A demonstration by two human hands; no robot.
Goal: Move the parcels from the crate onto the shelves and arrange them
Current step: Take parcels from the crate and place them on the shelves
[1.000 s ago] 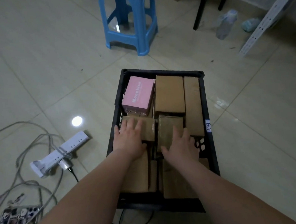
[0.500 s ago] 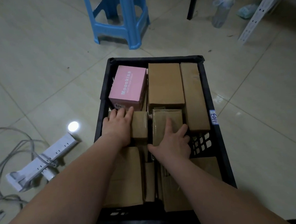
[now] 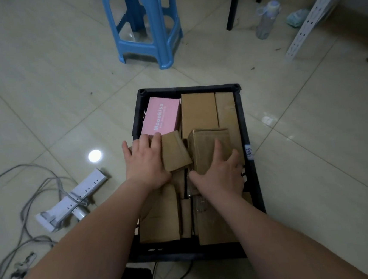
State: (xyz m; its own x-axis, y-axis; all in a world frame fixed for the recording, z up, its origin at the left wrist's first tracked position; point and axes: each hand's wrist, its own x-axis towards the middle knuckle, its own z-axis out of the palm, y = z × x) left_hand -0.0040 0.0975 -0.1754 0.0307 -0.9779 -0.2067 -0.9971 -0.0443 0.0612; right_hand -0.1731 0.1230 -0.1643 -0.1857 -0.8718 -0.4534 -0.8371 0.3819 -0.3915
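Crate (image 3: 187,89): black, stood on the tiled floor (image 3: 62,95), long axis running away from the person, packed with parcels.
Left hand (image 3: 145,163): its grip was closed on the small brown parcel (image 3: 176,151), fingers curled over the left and far edge.
Small brown parcel: in the middle of the crate, tilted, long axis near to far with the near end swung a little right.
Right hand (image 3: 221,174): its grip held the wider brown parcel (image 3: 208,146), thumb on the left side, one finger lying along the top.
Wider brown parcel: just right of the small one, long axis pointing away from the person.
Neighbours: the pink box (image 3: 162,119) touched the left fingertips; a tall brown parcel (image 3: 198,113) and a narrow parcel (image 3: 226,110) lay behind.
Around: a blue stool (image 3: 145,28) beyond the crate, a power strip (image 3: 76,197) with cables at left, a bottle (image 3: 266,21) and a white shelf upright (image 3: 314,12) at far right.
Open room: bare floor lay right of the crate.
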